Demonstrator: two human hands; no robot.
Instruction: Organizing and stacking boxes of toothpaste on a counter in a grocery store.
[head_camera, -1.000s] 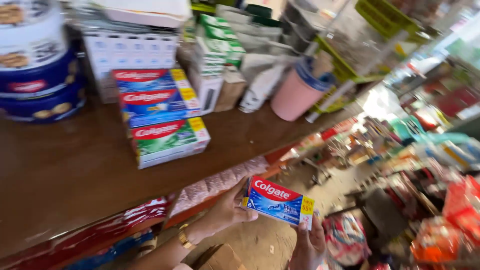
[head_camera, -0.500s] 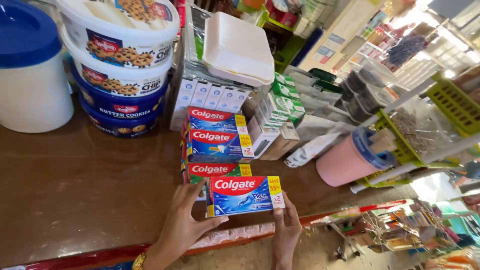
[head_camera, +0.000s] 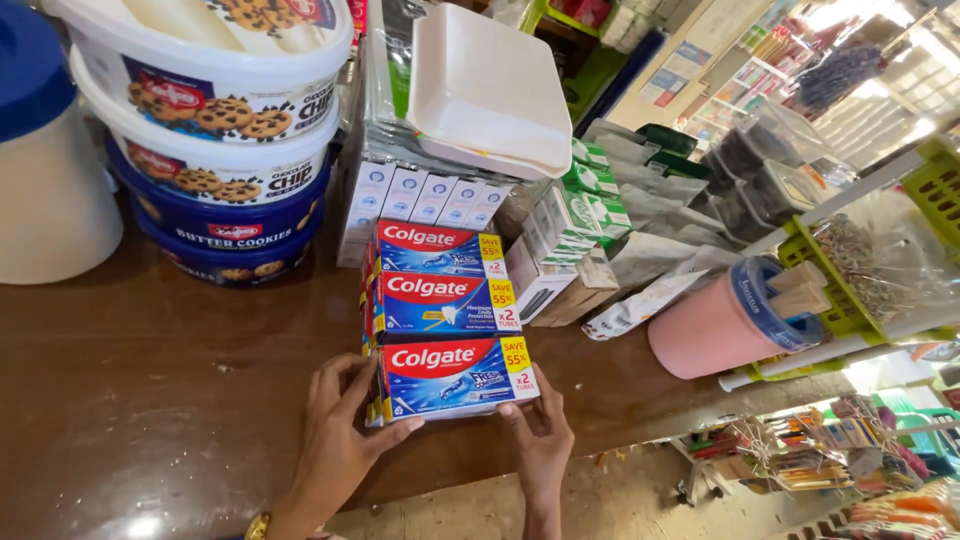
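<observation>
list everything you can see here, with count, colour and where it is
toothpaste boxes: three on top in a row, red and blue, middle of the counter; the nearest one sits between both hands
counter: one, dark brown, glossy
cookie tubs: four stacked, two white above two blue, back left
big tub: one, white with blue lid, far left
foam tray: one, white, on a stack behind the toothpaste
small cartons: a row, white, under the tray
green and white boxes: several, right of the toothpaste
pink container: one, lying on its side, right
left hand: on the nearest box's left end
right hand: on its right front corner
</observation>
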